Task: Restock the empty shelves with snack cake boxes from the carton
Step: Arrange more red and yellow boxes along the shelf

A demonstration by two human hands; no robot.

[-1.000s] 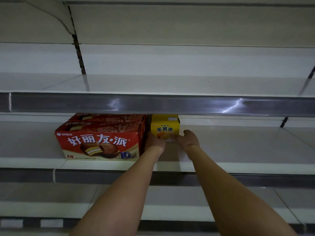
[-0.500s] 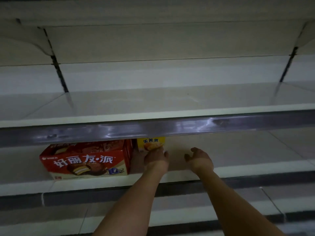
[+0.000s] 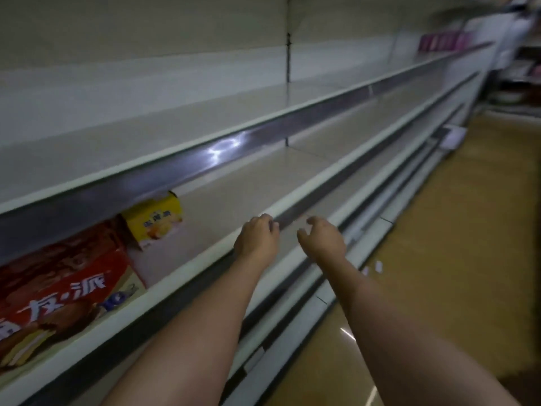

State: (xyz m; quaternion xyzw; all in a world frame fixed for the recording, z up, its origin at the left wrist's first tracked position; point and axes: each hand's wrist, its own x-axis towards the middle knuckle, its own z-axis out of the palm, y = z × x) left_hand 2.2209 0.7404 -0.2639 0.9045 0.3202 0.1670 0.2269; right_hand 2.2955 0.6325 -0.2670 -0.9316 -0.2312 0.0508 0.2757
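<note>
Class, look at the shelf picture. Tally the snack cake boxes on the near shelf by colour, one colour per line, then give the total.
Red cardboard snack cake boxes: 1 visible; any behind cannot be told
Yellow cardboard snack cake boxes: 1
Total: 2

Dim, soft, motion-blurred aisle shot.
Low ambient light, no direct source visible; bright glare streak on the metal shelf rail (image 3: pixel 218 150) & small glints on the glossy floor (image 3: pixel 456 259). Space under the upper shelf in shadow. Print on the red box (image 3: pixel 58 294) & yellow box (image 3: pixel 156 219) smeared. Far right end hazy, out of focus. Wide-angle bend: shelf lines splay toward frame edges.
</note>
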